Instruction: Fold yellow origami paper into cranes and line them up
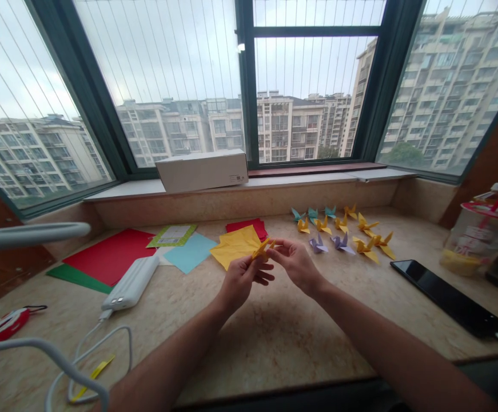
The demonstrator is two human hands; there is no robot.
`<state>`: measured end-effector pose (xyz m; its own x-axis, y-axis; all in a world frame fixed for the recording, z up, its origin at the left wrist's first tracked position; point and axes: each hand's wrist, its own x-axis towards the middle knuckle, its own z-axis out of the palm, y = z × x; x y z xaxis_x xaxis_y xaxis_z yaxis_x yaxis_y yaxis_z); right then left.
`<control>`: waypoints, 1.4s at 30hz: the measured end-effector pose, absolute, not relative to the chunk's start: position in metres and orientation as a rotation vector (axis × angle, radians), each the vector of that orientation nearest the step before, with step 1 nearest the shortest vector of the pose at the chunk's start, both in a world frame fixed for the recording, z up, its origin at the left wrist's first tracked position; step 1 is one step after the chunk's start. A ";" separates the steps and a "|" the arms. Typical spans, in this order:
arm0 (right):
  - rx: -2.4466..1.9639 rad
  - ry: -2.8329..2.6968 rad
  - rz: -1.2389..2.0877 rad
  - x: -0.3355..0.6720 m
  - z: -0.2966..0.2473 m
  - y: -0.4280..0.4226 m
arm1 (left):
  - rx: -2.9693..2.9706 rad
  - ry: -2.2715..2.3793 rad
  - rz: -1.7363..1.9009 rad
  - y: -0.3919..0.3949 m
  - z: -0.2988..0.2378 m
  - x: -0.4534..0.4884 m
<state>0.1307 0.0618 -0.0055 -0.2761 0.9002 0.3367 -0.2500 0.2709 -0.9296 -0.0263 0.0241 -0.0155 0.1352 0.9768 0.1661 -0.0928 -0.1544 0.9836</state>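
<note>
Both my hands are raised over the stone counter point(274, 332), pinching one small folded piece of yellow paper point(262, 248) between them. My left hand point(242, 278) grips its lower left end with closed fingers. My right hand point(294, 260) pinches its right tip. Just behind lies a stack of yellow paper sheets point(236, 245). To the right, several finished paper cranes point(343, 232) in yellow, purple and teal stand in rows on the counter.
Red paper point(111, 254), green paper point(77, 277), a light blue sheet point(191, 252) and a white power bank point(131, 283) with cable lie at left. A black phone point(450, 297) and a plastic cup point(478, 234) are at right. A white box point(201, 170) sits on the windowsill.
</note>
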 end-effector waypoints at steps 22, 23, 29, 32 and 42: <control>-0.720 -1.665 0.638 0.140 -0.008 0.068 | 1.026 0.762 1.371 0.016 -0.003 -0.025; -0.718 -1.675 0.607 0.141 -0.006 0.067 | 1.023 0.767 1.396 0.016 -0.003 -0.025; -0.680 -1.749 0.516 0.141 -0.002 0.063 | 0.987 0.801 1.515 0.017 -0.002 -0.025; -0.705 -1.739 0.530 0.140 -0.005 0.065 | 1.021 0.801 1.527 0.017 -0.002 -0.025; -0.725 -1.763 0.618 0.142 -0.006 0.068 | 1.207 0.925 1.364 0.017 -0.005 -0.025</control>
